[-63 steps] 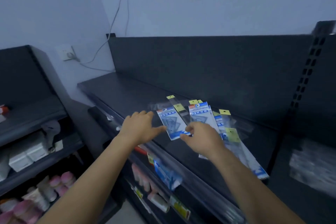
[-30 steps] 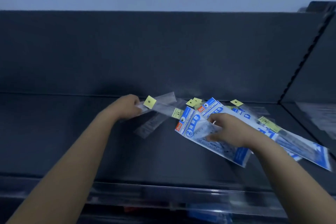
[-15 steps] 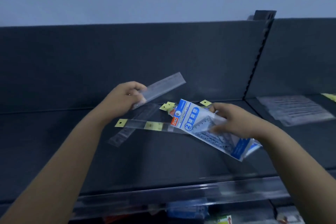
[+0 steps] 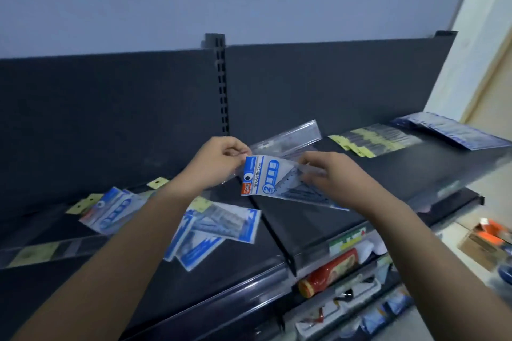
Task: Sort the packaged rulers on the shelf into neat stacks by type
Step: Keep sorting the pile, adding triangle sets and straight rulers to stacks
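Note:
My left hand [image 4: 214,165] grips one end of a clear straight ruler pack [image 4: 288,138] that slants up to the right above the shelf. My right hand [image 4: 332,174] holds a blue-and-white geometric set pack [image 4: 266,177] in the air, just in front of that ruler. Several more blue set packs [image 4: 210,232] and yellow-tagged clear rulers [image 4: 83,206] lie scattered on the left shelf section. On the right section lie a row of yellow-tagged rulers [image 4: 379,138] and a stack of blue packs [image 4: 454,130].
The dark shelf [image 4: 388,183] has a back panel and a slotted upright post [image 4: 220,83] between its two sections. A clear strip runs along the front edge. Below sit a red bottle [image 4: 329,271] and small packets. A cardboard box [image 4: 487,241] stands on the floor at right.
Both hands have lifted their packs and brought them together, while my view has swung right, revealing the right shelf section with its sorted rows.

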Demonstrator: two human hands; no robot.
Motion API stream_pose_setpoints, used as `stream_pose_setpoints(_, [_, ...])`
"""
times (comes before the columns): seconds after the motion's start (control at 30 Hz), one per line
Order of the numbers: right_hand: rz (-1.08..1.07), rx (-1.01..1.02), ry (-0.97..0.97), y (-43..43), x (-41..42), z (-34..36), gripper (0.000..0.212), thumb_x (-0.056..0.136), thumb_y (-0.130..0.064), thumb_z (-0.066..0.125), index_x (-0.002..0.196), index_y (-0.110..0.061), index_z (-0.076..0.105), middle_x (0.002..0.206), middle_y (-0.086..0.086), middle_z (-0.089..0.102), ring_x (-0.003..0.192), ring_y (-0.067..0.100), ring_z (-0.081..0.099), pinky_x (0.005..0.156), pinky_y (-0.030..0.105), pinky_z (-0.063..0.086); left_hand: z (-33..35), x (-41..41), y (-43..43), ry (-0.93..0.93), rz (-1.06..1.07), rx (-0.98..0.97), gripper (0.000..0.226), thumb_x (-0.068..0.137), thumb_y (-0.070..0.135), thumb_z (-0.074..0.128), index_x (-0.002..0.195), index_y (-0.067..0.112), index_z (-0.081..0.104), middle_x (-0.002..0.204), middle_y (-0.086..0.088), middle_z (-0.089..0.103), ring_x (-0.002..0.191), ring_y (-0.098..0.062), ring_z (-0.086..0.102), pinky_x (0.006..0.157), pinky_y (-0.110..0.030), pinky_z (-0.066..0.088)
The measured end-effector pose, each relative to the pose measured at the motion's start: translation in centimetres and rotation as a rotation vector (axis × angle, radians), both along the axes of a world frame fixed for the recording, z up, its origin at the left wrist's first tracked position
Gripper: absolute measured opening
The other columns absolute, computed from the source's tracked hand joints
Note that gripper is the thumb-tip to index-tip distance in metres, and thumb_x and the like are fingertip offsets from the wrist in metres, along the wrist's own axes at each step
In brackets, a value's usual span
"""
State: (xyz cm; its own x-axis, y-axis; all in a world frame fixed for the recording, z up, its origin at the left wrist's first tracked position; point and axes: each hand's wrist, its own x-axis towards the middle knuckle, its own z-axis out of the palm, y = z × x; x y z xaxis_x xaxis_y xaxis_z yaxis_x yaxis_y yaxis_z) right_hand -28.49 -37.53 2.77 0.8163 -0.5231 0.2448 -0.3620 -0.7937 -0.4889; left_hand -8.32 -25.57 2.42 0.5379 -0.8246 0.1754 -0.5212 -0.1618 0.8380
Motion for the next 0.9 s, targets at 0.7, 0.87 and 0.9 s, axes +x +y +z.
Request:
stream_pose_setpoints(0.7, [0.117,0.254,0.272,-16.7,-1.4,-3.5,0.018,0.083,-0.015,0.068,0.070,-0.027,0.066,0.069,-0.009,0.065,0.065,0.005,0.057,0.068,0.026,0.047,-5.3,0.5,-15.7,-0.356,-0.192,0.559,0.016,0.073,0.023,0.078,0.079,0.019,0.064,0.079,0.005,0.066,0.078,-0.015,0.063,0.074,-0.032,0.052])
stream_pose_setpoints(0.87, [0.157,0.288,0.236,-19.3,0.8,-3.6,0.005,0.082,-0.016,0.071,0.079,-0.017,0.068,0.069,-0.007,0.063,0.065,0.005,0.055,0.066,0.025,0.044,-3.7,0.0,-18.6,-0.103,-0.356,0.321,0.025,0.083,0.035,0.073,0.092,0.012,0.071,0.090,0.001,0.073,0.087,-0.012,0.068,0.082,-0.028,0.053])
stream_pose_setpoints(0.9, [0.162,0.292,0.221,-19.7,1.1,-3.6,0.005,0.082,-0.017,0.072,0.079,-0.016,0.068,0.066,-0.010,0.062,0.063,0.004,0.054,0.063,0.022,0.043,-3.6,-0.3,-19.3,-0.043,-0.414,0.334,0.026,0.082,0.035,0.074,0.094,0.011,0.070,0.091,-0.001,0.074,0.085,-0.013,0.069,0.080,-0.027,0.053])
